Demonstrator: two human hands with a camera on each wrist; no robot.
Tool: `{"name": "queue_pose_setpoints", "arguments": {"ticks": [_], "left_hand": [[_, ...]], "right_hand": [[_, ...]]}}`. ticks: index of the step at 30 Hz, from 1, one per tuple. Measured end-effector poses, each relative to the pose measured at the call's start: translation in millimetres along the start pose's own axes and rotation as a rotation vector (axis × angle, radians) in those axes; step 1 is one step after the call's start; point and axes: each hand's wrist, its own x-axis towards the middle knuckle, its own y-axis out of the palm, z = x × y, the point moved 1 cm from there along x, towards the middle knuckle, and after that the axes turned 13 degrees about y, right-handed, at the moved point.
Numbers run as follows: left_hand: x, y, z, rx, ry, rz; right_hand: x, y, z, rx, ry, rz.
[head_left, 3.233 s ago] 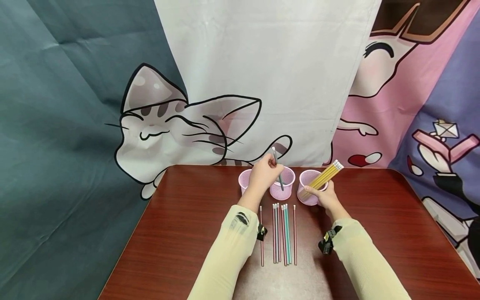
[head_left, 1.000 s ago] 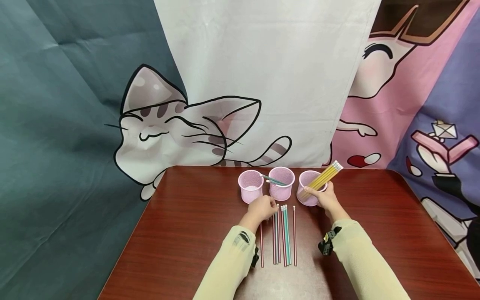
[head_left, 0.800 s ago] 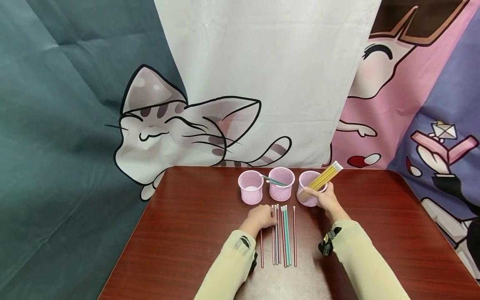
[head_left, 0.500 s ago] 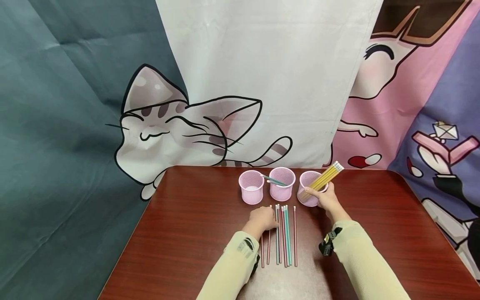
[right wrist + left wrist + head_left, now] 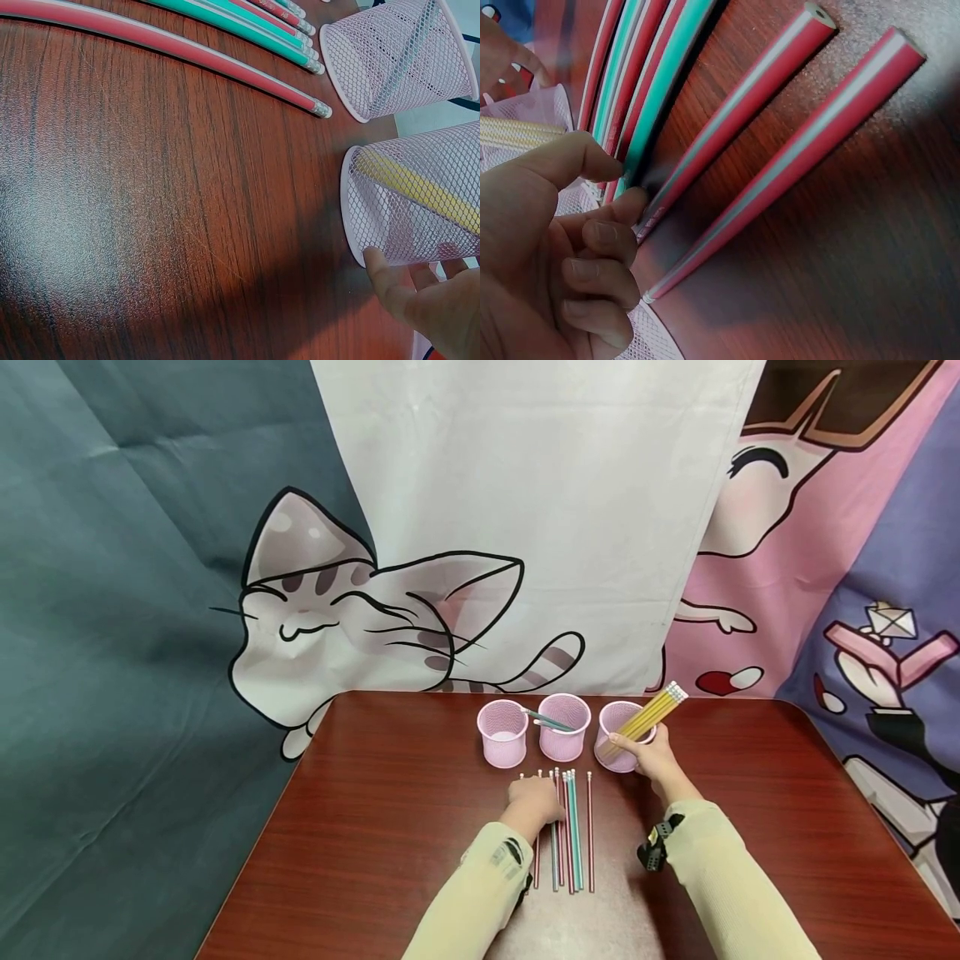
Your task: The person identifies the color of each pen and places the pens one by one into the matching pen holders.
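My left hand [image 5: 536,802] is low over the row of pencils; in the left wrist view its thumb and index finger pinch a green pencil [image 5: 676,64] near its eraser end, the other fingers curled. Two red pencils lie to its left, one of them a striped red pencil [image 5: 742,94]. With my right hand [image 5: 656,760] I grip the right-hand pink mesh pencil cup [image 5: 409,232], thumb against its side. A bundle of yellow pencils [image 5: 660,703] leans out of that cup to the right.
At the back stand a middle pink cup [image 5: 562,747], with green pencils [image 5: 551,722] leaning left in it, and a left pink cup [image 5: 504,752]. More red and green pencils lie side by side, a lone red pencil [image 5: 590,835] at their right. Behind the table [image 5: 360,827] hangs a printed curtain [image 5: 570,527].
From the middle cup, where a green pencil was let go, my left hand has come down to the row. A red pencil was shifted left, then the hand moved right to a green one. Right hand unchanged.
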Motion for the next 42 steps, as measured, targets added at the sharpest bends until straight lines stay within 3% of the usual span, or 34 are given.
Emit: {"name": "queue_pose_setpoints", "arguments": {"ticks": [7, 24, 32, 42], "left_hand": [[-2.0, 1.3, -1.7, 0.019, -0.011, 0.027], [-2.9, -2.5, 8.4, -0.118, -0.03, -0.024], [-2.7, -19.0, 3.3, -0.199, -0.033, -0.062], [-7.2, -43.2, -6.7, -0.24, 0.011, -0.152]], "right_hand": [[-1.8, -0.1, 0.3, -0.005, -0.014, 0.002], [0.3, -0.9, -1.0, -0.005, 0.003, 0.002], [-1.2, -2.1, -0.7, -0.039, -0.008, -0.006], [-4.6, -0.7, 1.2, -0.037, -0.012, -0.014]]}}
